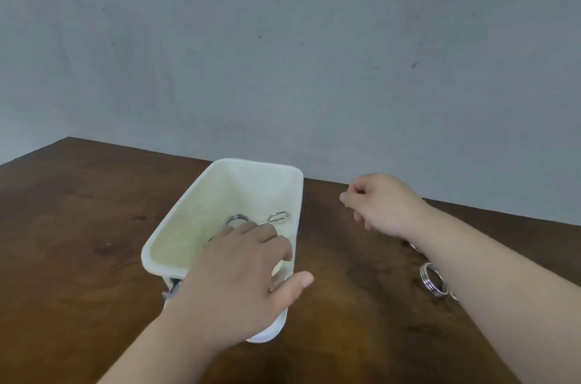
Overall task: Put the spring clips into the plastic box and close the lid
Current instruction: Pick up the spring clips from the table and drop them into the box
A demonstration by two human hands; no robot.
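Observation:
A white plastic box (176, 217) stands open on the brown wooden table (78, 226). A metal spring clip (240, 220) lies on the box's floor, its wire loop pointing right. My left hand (239, 276) hovers over the near end of the box, fingers spread inside it and thumb outside the right wall, with nothing visible in it. My right hand (380, 204) floats to the right of the box, fingers curled in, with no clip showing. Another spring clip (434, 280) lies on the table beside my right forearm. A white part (267, 333), perhaps the lid, shows under my left wrist.
A grey wall (283, 37) rises right behind the table's far edge. A small bit of metal (415, 247) peeks out from behind my right forearm. A grey piece (171, 289) sticks out at the box's near left corner.

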